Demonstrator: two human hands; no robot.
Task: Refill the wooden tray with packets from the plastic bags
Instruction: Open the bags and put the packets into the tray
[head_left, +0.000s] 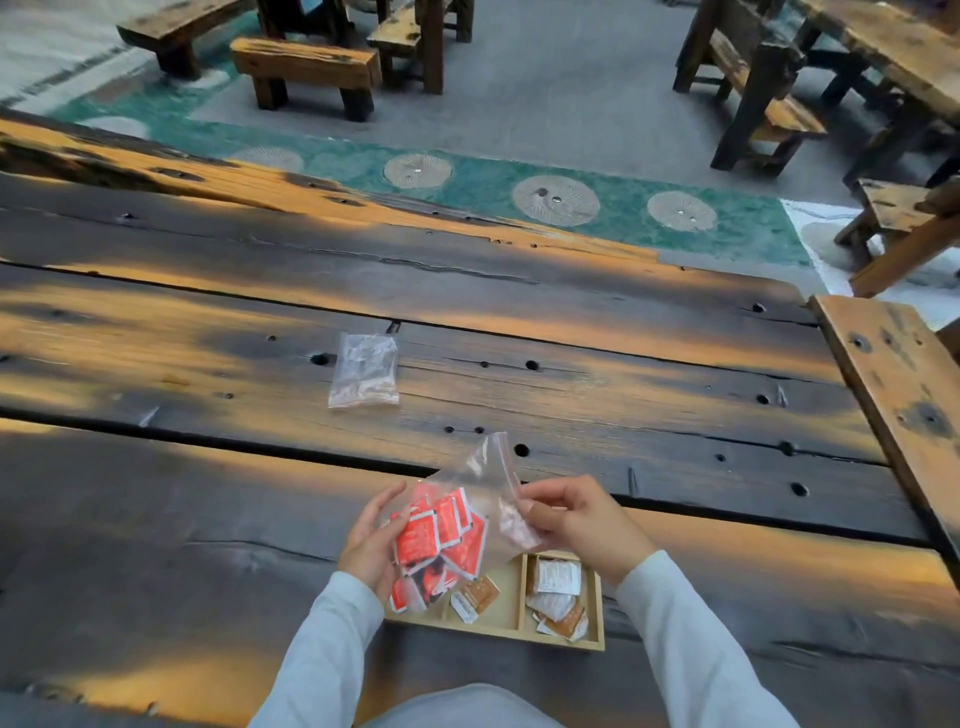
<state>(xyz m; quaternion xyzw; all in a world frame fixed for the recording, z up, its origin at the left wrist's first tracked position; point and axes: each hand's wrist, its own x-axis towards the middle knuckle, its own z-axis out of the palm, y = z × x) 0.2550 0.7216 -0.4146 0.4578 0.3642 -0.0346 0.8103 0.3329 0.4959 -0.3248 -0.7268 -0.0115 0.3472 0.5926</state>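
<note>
A clear plastic bag holding several red packets hangs just above the wooden tray. My left hand grips the bag's left side around the packets. My right hand pinches its right edge near the red zip strip. The tray sits at the table's near edge and has three compartments. Red packets lie in the left one, a brown packet in the middle, white and brown packets in the right. A second clear bag lies flat farther out on the table; it looks empty.
The dark plank table spreads wide to the left and far side. A wooden bench runs along the right end. More benches and tables stand on the grey floor beyond.
</note>
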